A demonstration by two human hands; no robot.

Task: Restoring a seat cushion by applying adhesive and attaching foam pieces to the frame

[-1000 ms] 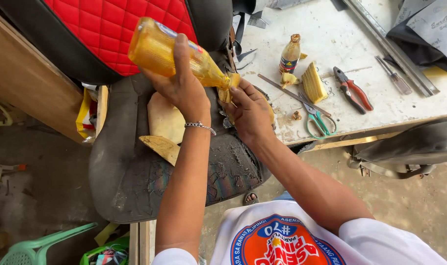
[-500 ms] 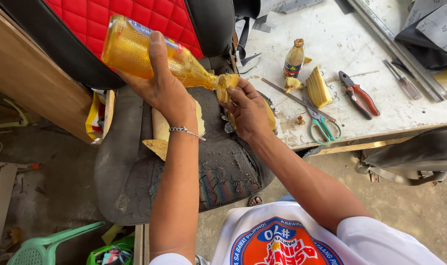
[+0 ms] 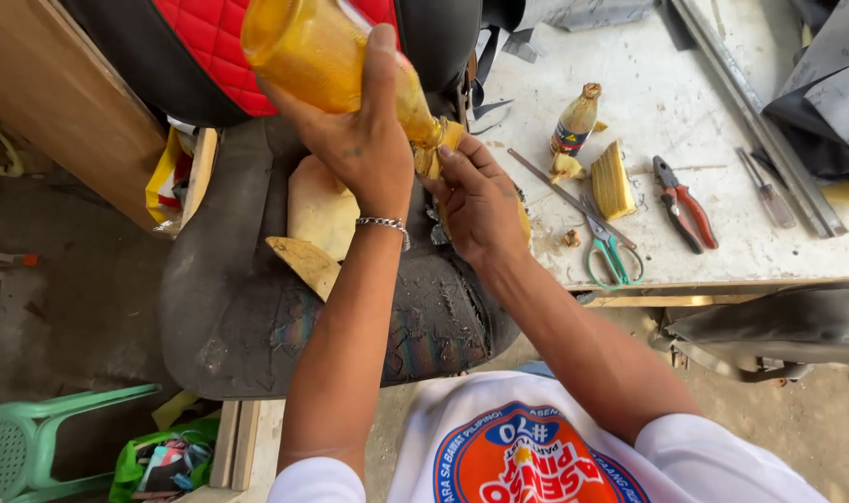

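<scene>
Tilting amber bottle (image 3: 336, 58), both hands clasped

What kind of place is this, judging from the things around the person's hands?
Probably a small upholstery or seat-repair workshop. A worn black seat with foam showing lies under the hands, and pliers and scissors lie on a stained white workbench.
</scene>
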